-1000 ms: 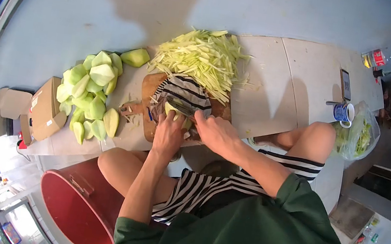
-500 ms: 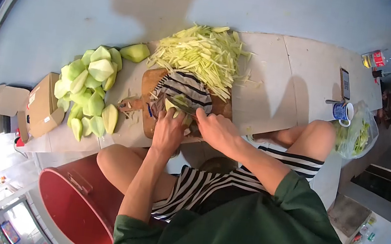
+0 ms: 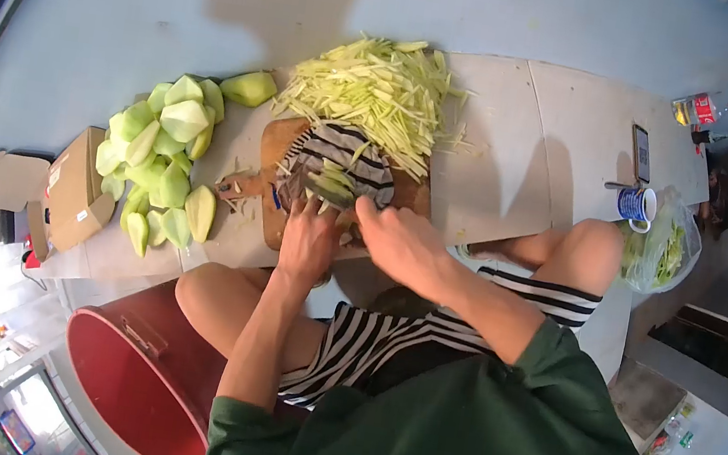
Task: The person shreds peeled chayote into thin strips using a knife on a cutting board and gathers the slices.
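My left hand (image 3: 310,237) grips a pale green fruit piece at the near side of a striped cloth (image 3: 347,152), its fingertips bent over the piece. My right hand (image 3: 395,237) is closed round a knife (image 3: 332,191), whose blade reaches left over the fruit. Cut green strips lie on the cloth beside the blade. Beneath the cloth is a wooden cutting board (image 3: 279,136). A large heap of pale green strips (image 3: 369,89) rests just beyond it. Left of the board sits a pile of peeled green fruit (image 3: 157,143).
An open cardboard box (image 3: 80,192) stands at the left, with a red bin (image 3: 142,383) below the table edge. At the right are a phone (image 3: 641,153), a blue and white mug (image 3: 636,204), a plastic bag of greens (image 3: 666,247) and a bottle (image 3: 695,109).
The knife has shifted at the fruit, and cut strips now show on the cloth by the blade. Both hands stay close together. The whole view has shifted slightly.
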A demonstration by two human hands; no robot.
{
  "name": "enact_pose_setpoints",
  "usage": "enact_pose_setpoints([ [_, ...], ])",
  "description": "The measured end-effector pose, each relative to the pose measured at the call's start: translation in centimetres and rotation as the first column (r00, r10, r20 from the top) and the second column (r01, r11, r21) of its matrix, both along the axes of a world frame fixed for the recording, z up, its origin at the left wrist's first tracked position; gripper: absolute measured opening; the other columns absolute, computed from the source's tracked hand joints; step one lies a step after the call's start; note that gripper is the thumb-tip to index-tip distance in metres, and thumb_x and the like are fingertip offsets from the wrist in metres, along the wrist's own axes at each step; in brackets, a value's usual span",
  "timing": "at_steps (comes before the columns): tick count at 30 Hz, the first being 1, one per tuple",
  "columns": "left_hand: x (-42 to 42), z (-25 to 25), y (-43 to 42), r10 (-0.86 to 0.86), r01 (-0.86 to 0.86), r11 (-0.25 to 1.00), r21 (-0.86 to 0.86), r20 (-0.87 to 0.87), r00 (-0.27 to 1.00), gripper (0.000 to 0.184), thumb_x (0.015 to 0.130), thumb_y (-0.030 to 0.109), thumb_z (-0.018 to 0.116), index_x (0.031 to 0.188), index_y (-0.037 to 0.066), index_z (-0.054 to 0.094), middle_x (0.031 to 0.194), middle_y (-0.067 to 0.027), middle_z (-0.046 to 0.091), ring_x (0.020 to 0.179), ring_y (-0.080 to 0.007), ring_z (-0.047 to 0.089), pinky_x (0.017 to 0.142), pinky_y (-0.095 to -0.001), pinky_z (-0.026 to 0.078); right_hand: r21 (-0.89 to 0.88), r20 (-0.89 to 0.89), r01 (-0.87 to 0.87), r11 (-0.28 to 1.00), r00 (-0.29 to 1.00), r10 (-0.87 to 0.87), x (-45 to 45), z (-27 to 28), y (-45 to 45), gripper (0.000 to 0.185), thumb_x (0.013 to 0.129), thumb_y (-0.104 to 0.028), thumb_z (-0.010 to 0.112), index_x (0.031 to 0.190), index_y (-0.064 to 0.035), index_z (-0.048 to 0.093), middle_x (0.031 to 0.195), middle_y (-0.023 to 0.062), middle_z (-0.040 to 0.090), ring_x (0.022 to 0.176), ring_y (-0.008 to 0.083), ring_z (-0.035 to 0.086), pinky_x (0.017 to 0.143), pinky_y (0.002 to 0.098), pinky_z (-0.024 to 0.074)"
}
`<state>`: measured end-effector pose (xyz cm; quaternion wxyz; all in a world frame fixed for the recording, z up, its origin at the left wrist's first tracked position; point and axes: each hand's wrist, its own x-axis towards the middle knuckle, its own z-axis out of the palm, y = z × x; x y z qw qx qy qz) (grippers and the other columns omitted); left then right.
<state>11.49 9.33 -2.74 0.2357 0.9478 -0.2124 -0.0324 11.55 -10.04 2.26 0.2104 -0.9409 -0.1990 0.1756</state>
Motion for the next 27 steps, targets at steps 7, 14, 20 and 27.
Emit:
enact_pose_setpoints([
  [7,0.1,-0.2,0.1,-0.017,0.016,1.000,0.016,0.069,0.997,0.040,0.079,0.014,0.075,0.117,0.004,0.067,0.115,-0.0204,0.066,0.105,-0.0376,0.061,0.097,-0.0481,0.048,-0.003,0.048,0.009,1.000,0.999,-0.009,0.2,2.2,0.3,0.025,0.095,-0.017,0.060,0.108,0.0021,0.049,0.063,0.0234,0.065,0.062,0.0418,0.068,0.052,0.0511,0.0549],
  [14,0.1,0.1,0.1,0.008,-0.009,0.999,-0.038,-0.017,1.000,0.037,0.076,0.013,0.077,0.110,0.004,0.069,0.112,-0.0202,0.066,0.107,-0.0405,0.061,0.096,-0.0478,0.049,-0.018,-0.023,0.027,0.999,0.999,-0.028,0.2,2.6,0.4,0.020,0.091,-0.008,0.056,0.107,0.0033,0.051,0.074,0.0236,0.070,0.071,0.0412,0.072,0.057,0.0499,0.0588],
  [20,0.2,0.2,0.2,0.025,-0.027,0.998,-0.060,-0.026,0.999,0.039,0.076,0.015,0.076,0.113,0.004,0.069,0.112,-0.0193,0.067,0.108,-0.0413,0.061,0.096,-0.0495,0.050,-0.008,-0.001,0.010,1.000,1.000,-0.010,0.5,-0.3,0.3,0.020,0.092,-0.010,0.054,0.108,0.0027,0.051,0.072,0.0232,0.069,0.070,0.0420,0.072,0.057,0.0499,0.0593],
  [27,-0.1,-0.1,0.2,0.058,-0.061,0.996,-0.071,-0.037,0.998,0.040,0.076,0.015,0.077,0.113,0.003,0.069,0.115,-0.0205,0.067,0.110,-0.0411,0.060,0.098,-0.0493,0.049,0.056,0.000,0.043,0.998,0.999,-0.043,0.1,-1.3,0.4,0.028,0.094,-0.016,0.059,0.114,0.0017,0.050,0.067,0.0217,0.067,0.066,0.0447,0.069,0.056,0.0529,0.0558],
])
